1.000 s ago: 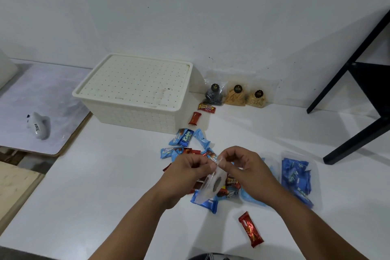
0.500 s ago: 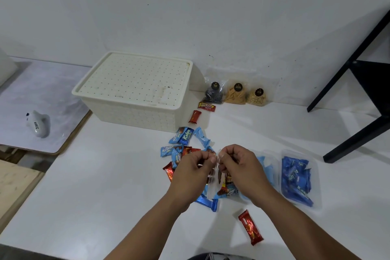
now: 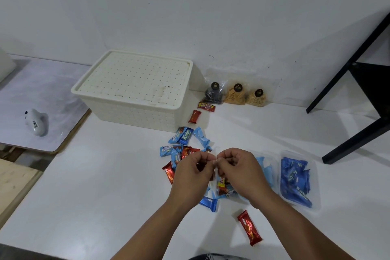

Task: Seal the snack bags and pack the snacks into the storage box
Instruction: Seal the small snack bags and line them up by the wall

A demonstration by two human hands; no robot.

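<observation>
My left hand and my right hand meet at the fingertips over the table and pinch the top edge of a clear snack bag that hangs between them with wrapped snacks inside. Loose blue and red wrapped snacks lie scattered under and beyond my hands. A cream storage box with a perforated lid on it stands at the back left. Two clear bags of blue snacks lie to the right of my right hand.
Three small snack pouches lean on the wall behind the box. A red snack bar lies near the front edge. A black stand rises at the right. A lower grey board with a small white object lies at the left.
Both hands have drawn closer together and moved a little away from me, and the clear bag's mouth, spread apart a second ago, is now pressed together between the fingertips.
</observation>
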